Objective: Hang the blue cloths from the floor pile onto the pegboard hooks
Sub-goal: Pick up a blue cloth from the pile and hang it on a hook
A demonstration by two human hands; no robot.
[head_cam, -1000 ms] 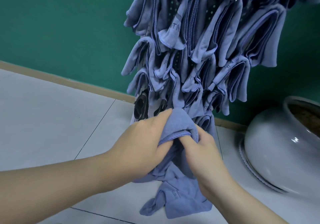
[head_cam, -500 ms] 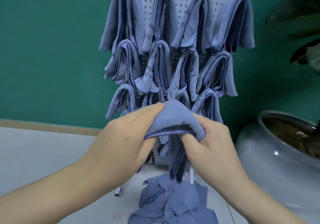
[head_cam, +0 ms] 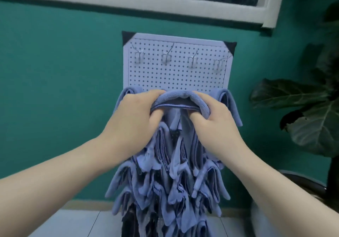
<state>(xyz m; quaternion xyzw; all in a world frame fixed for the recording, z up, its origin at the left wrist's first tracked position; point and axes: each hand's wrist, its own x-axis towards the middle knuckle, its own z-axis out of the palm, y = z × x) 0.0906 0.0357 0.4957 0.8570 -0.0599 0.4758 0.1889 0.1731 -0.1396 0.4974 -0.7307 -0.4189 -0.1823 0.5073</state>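
Teal wall (head_cam: 55, 62) is filling the background, with a white window frame (head_cam: 139, 3) running across the top of the frame. At the centre, a folded blue cloth (head_cam: 180, 99) is being held up by both hands: the left hand (head_cam: 132, 115) is gripping its left end with fingers curled over the fold, and the right hand (head_cam: 214, 119) is gripping its right end likewise, so a loop is being stretched open between them. The cloth is being raised in front of the pegboard (head_cam: 176, 68), just below the empty top row of hooks (head_cam: 166, 58). Below the hands, the hung cloths (head_cam: 165, 178) are covering the lower rows. A leafy plant (head_cam: 302, 112) is standing at the right edge. The hanging step is judged to be under way; next, the loop is probably to be lifted and slipped over one free hook, though which one is being aimed at cannot be told.
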